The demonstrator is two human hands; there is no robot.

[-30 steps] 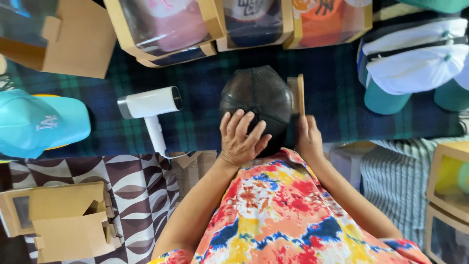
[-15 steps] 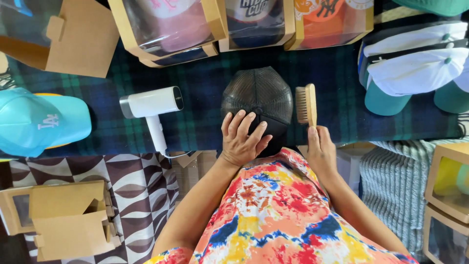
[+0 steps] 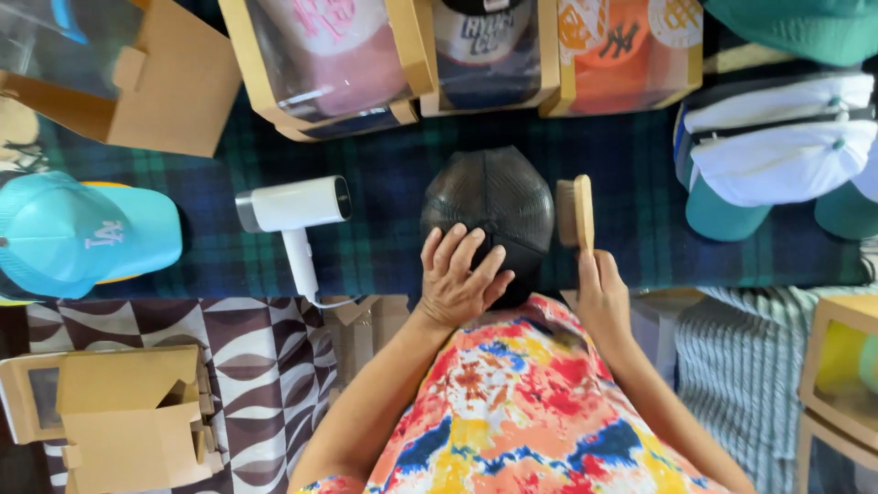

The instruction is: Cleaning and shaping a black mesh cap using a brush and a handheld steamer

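On the dark green plaid cloth (image 3: 384,183), a left hand (image 3: 457,279) steadies a black mesh-backed cap (image 3: 489,206) while a right hand (image 3: 599,297) holds a wooden-backed brush (image 3: 576,212).

Left hand lies flat with fingers spread on the cap's near side, pressing rather than gripping; right hand is closed round the brush handle, bristles just beside the cap's right edge. Pressing unevenly could dent the crown or let the cap slide toward the white hair dryer (image 3: 293,206).

Along the top edge stand three tan windowed cardboard boxes (image 3: 416,55); an open tan box (image 3: 165,91) sits upper left, folded tan cartons (image 3: 128,430) lower left, two more windowed boxes (image 3: 837,366) lower right
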